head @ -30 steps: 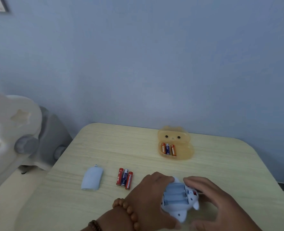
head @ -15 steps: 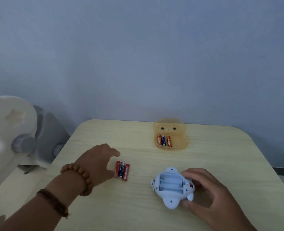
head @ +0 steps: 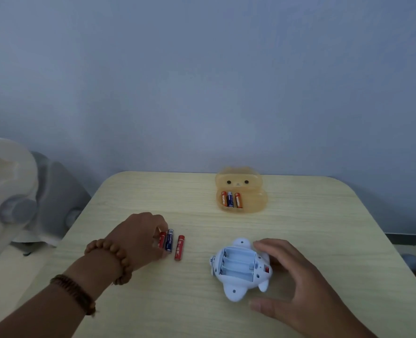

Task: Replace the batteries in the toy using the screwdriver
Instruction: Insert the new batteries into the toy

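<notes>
A pale blue toy lies belly up on the wooden table, its open battery bay holding nothing. My right hand cups its right side, fingers at the top and thumb by the bottom. Three loose batteries lie to the left: a red one, a blue one and another red one slightly apart. My left hand is over them, fingertips pinching the left red battery, which still rests on the table. No screwdriver is in view.
An orange translucent bear-shaped case stands open at the back of the table with three batteries inside. White and grey moulded furniture stands beyond the table's left edge. A blue wall is right behind.
My left hand left the toy, swung left and closed onto the loose batteries; the right red battery now lies apart from the other two. My arm now hides the small blue cover.
</notes>
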`<state>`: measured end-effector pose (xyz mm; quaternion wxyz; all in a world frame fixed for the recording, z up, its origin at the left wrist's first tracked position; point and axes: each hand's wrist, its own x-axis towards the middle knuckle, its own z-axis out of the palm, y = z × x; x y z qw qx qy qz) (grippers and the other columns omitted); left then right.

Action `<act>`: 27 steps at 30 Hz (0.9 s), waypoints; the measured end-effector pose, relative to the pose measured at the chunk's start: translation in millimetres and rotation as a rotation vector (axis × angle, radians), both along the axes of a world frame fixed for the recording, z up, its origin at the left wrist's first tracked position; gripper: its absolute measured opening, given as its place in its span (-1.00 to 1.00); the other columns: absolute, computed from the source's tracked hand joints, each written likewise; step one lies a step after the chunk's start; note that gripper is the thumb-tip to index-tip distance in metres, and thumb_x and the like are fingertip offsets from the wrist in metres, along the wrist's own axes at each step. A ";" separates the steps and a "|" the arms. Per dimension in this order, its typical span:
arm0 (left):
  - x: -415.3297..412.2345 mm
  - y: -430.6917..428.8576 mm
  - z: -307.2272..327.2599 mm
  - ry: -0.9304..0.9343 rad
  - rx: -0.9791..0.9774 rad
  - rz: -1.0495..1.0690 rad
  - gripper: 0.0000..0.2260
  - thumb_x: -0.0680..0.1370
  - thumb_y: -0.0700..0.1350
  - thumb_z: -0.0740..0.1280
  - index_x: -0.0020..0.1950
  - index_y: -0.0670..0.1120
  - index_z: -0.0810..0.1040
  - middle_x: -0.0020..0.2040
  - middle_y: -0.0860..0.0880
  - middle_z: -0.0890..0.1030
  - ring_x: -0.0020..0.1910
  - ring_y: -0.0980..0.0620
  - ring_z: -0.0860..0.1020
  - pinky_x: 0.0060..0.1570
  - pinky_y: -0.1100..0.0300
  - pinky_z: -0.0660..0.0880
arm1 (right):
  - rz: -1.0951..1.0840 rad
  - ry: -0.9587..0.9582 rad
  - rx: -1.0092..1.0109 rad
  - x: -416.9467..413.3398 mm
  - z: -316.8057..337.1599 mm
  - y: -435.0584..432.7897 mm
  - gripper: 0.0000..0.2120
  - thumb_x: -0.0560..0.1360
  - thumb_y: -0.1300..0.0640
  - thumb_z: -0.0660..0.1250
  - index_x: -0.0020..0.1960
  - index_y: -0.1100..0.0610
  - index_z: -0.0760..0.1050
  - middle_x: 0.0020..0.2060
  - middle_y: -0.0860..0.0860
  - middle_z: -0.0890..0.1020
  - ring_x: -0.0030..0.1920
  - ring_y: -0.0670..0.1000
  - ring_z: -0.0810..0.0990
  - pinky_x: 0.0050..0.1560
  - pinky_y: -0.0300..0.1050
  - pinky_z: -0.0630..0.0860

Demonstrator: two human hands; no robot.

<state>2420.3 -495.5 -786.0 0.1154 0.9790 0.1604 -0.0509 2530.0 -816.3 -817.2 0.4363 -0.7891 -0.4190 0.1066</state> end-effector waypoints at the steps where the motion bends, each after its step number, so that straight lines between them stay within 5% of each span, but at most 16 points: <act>1: -0.1 0.0 -0.9 0.003 0.009 -0.001 -0.71 0.37 0.09 0.49 -0.07 0.21 0.41 -0.17 0.15 0.47 -0.22 0.20 0.44 -0.27 0.35 0.30 | -0.006 0.010 0.011 -0.7 1.0 0.5 -0.29 0.20 -0.25 0.58 0.29 -0.21 0.45 0.30 -0.21 0.47 0.28 -0.15 0.52 0.20 -0.35 0.41; 5: -2.1 0.6 -3.0 -0.031 -0.008 0.011 -0.67 0.37 -0.13 0.42 -0.23 0.19 0.29 -0.28 0.13 0.49 -0.31 0.18 0.45 -0.38 0.34 0.26 | -0.019 0.010 0.051 -0.7 3.8 1.7 -0.45 0.29 -0.07 0.56 0.24 -0.22 0.51 0.19 -0.19 0.59 0.19 -0.12 0.59 0.13 -0.36 0.45; 10: -1.8 -4.6 12.6 -0.199 -0.132 0.076 -0.67 0.37 -0.22 0.44 -0.06 0.15 0.45 -0.24 0.10 0.58 -0.29 0.15 0.55 -0.33 0.37 0.42 | -0.016 0.070 0.062 4.9 1.5 -2.9 -0.47 0.33 0.13 0.57 0.25 -0.14 0.54 0.20 -0.16 0.61 0.21 -0.08 0.59 0.17 -0.30 0.47; 17: 8.1 -65.3 38.7 -0.506 -0.521 -0.188 -0.73 0.43 -0.26 0.49 0.00 0.07 0.62 -0.15 0.06 0.64 -0.20 0.03 0.64 -0.22 0.25 0.58 | -0.029 0.100 0.050 5.4 -5.2 -2.8 -0.45 0.34 0.16 0.59 0.27 -0.11 0.54 0.22 -0.12 0.61 0.24 -0.04 0.58 0.21 -0.13 0.50; 27: 39.7 -105.2 14.0 -0.523 -0.230 -0.544 -0.84 0.53 -0.06 0.35 0.08 0.06 0.62 -0.05 0.15 0.62 -0.08 0.18 0.54 -0.08 0.16 0.52 | -0.033 0.082 0.060 5.5 -6.0 -1.7 -0.44 0.34 0.14 0.60 0.27 -0.15 0.53 0.22 -0.14 0.61 0.23 -0.04 0.59 0.20 -0.06 0.52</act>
